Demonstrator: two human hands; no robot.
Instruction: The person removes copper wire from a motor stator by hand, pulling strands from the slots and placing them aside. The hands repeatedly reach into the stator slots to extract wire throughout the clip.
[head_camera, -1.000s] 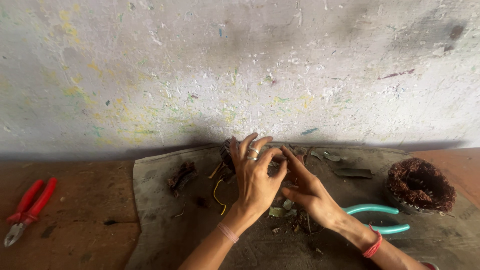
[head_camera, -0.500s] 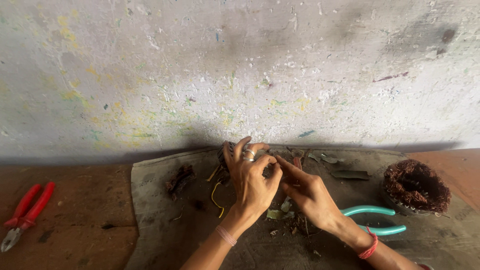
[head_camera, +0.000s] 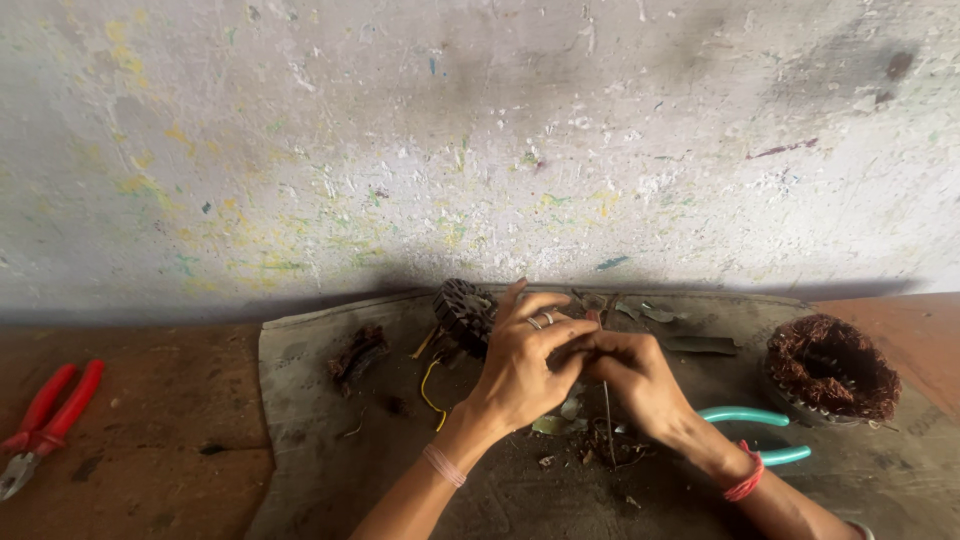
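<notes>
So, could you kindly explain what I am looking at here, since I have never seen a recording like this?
There is no machine: a person works with two bare hands, and the one picture comes from a camera worn on their head, looking down and forward at a paint-flecked wall. The left hand and right hand meet over a dirty grey mat on a reddish floor. Together they work on a dark round motor part; exactly what the fingers pinch is hidden. On the mat lie teal-handled pliers, a copper wire coil, a yellow wire and scraps. Red-handled pliers lie off the mat, far left.
</notes>
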